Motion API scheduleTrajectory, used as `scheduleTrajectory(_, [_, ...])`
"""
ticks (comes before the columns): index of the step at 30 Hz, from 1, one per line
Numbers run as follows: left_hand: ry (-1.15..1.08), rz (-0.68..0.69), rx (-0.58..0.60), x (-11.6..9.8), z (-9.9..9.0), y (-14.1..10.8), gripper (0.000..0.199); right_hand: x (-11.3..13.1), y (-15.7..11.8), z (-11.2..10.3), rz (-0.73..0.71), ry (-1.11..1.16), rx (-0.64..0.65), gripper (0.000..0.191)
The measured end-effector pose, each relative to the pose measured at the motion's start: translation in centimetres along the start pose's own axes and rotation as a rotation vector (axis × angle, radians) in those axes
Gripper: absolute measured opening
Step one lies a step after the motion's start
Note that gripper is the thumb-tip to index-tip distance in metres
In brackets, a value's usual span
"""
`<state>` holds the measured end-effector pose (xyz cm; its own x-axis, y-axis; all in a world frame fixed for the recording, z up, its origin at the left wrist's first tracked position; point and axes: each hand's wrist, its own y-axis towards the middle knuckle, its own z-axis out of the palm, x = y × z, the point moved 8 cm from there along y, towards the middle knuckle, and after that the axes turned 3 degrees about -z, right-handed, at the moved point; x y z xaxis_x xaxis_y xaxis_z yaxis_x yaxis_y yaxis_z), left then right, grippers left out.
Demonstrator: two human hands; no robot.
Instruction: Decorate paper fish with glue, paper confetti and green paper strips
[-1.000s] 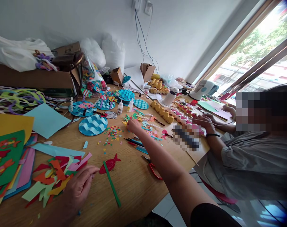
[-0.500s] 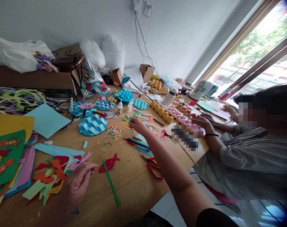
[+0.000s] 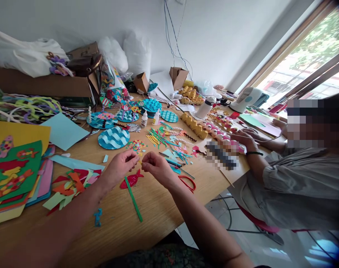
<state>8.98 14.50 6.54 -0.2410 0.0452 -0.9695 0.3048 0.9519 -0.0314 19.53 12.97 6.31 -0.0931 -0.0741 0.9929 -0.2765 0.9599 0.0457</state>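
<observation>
My left hand (image 3: 121, 165) and my right hand (image 3: 157, 168) are close together above the table, fingertips pinched and facing each other. A tiny yellowish bit shows between them; I cannot make out what it is or which hand has it. Just below lies a red paper fish (image 3: 133, 179), with a narrow green paper strip (image 3: 134, 203) over its left end. Behind the hands is a scatter of small coloured paper dots (image 3: 136, 144). Scissors with red handles (image 3: 189, 181) lie right of my right hand, partly hidden by it.
Paper scraps (image 3: 70, 184) and stacked coloured sheets (image 3: 43, 178) are on the left. Blue wavy discs (image 3: 113, 138) and glue bottles (image 3: 144, 120) stand behind. Pencils (image 3: 172, 162) lie to the right. A co-worker in a grey top (image 3: 292, 186) sits at the right.
My right hand has drawn back from the paper strips further off to meet my left. My left hand has moved forward and right from beside the scraps. The view has shifted slightly.
</observation>
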Motion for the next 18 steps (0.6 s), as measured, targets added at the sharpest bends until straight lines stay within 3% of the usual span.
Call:
scheduleTrajectory(6, [-0.130,-0.075,-0.009,0.9,-0.4,-0.5,0.021,-0.3,-1.4,-0.5,-0.078,-0.111,-0.004,0.003])
scheduleTrajectory(10, [-0.187,-0.177,0.023,1.8,-0.5,-0.7,0.024,0.9,-3.0,-0.8,-0.337,-0.521,-0.117,0.011])
scheduleTrajectory(14, [-0.223,-0.217,0.081,2.1,0.3,-1.0,0.026,2.2,-4.4,0.6,-0.612,-0.770,-0.139,0.013])
scheduleTrajectory(18, [-0.198,-0.212,0.114,2.4,0.9,-1.0,0.024,2.8,-4.8,1.2,-0.696,-0.859,-0.155,0.018])
